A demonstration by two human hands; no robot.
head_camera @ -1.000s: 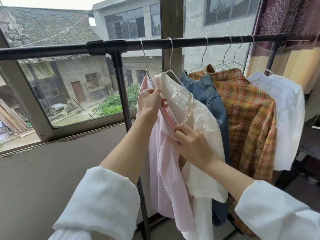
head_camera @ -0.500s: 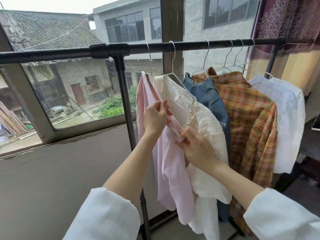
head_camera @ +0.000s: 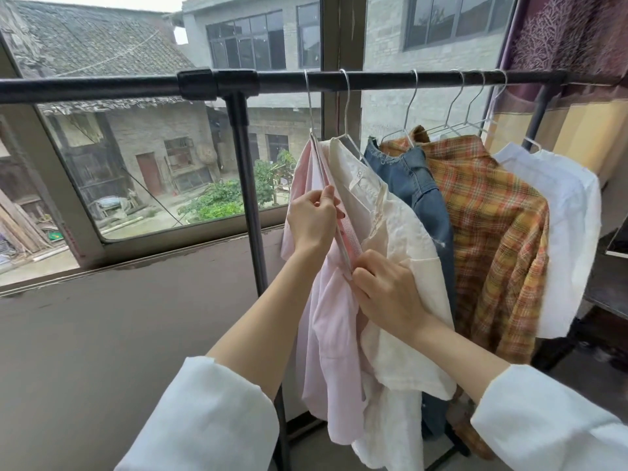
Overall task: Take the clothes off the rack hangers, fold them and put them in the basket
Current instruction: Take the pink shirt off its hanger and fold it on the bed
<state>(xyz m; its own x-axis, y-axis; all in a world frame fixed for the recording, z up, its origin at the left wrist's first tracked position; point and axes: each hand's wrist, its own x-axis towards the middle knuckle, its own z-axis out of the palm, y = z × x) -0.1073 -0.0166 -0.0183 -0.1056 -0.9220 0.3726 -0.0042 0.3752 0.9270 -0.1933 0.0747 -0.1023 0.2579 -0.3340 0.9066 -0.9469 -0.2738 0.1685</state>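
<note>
A pink shirt [head_camera: 326, 351] hangs on a wire hanger [head_camera: 310, 107] at the left end of the row on the black rack bar [head_camera: 373, 79]. My left hand [head_camera: 311, 222] pinches the shirt's front edge high up. My right hand [head_camera: 387, 294] grips the same edge lower down, at the placket. Right of it hang a cream shirt [head_camera: 401, 266], a denim garment [head_camera: 424, 198], an orange plaid shirt [head_camera: 492, 232] and a white shirt [head_camera: 564, 215]. No basket is in view.
The rack's black upright post [head_camera: 249, 205] stands just left of the pink shirt. Behind it is a low wall under a window [head_camera: 153, 171]. A patterned curtain [head_camera: 571, 45] hangs at the right, with a dark shelf [head_camera: 611, 273] below.
Both hands have slid down the pink shirt's front edge, the right one further. The view has tilted down slightly.
</note>
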